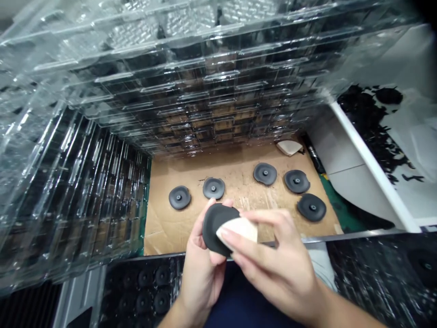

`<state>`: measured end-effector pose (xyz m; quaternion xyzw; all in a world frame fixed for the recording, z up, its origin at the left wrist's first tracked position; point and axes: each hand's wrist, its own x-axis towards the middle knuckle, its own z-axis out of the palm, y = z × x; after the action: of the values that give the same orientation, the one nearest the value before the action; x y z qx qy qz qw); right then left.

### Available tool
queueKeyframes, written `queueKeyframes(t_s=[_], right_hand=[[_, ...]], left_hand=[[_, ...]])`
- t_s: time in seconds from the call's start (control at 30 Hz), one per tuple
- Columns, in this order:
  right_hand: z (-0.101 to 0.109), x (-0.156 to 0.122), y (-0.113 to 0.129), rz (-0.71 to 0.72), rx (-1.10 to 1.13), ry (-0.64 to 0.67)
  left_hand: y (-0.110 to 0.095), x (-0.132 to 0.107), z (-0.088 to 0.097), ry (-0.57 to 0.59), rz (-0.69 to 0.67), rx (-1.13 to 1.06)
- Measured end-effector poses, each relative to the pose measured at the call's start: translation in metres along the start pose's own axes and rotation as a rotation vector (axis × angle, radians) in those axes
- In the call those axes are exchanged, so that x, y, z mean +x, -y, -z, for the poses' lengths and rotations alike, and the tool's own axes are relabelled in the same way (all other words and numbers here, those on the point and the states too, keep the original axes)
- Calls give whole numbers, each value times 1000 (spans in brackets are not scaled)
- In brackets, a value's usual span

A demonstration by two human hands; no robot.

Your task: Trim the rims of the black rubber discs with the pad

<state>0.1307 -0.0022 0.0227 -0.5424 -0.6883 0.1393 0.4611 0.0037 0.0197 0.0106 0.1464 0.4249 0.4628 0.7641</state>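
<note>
In the lower centre, my left hand (201,269) curls around a black disc (211,225); my right (283,269) pinches a white pad (244,228) against it. I'd press lightly, evenly.

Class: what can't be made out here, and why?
Head view:
Far face of the held dark grey rounded disc: turned away from the camera.
White wedge-shaped pad: partly covered by the right hand.
Stacked clear plastic trays: cut off by the left edge.
Black irregular scraps: too small and blurred to identify.
</note>
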Motion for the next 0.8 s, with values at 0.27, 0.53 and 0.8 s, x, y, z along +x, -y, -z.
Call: queueKeyframes(t_s=[0.27,0.53,0.8], right_hand=[[5,-23,-23,-369,308,-2],[-9,-67,-68,-1118,666,-75],[-2,-51,-62,-1117,659,-96]], left_hand=[[-3,7,4,49,34,-40],[1,12,6,55,126,-141],[2,11,3,69,212,-157]])
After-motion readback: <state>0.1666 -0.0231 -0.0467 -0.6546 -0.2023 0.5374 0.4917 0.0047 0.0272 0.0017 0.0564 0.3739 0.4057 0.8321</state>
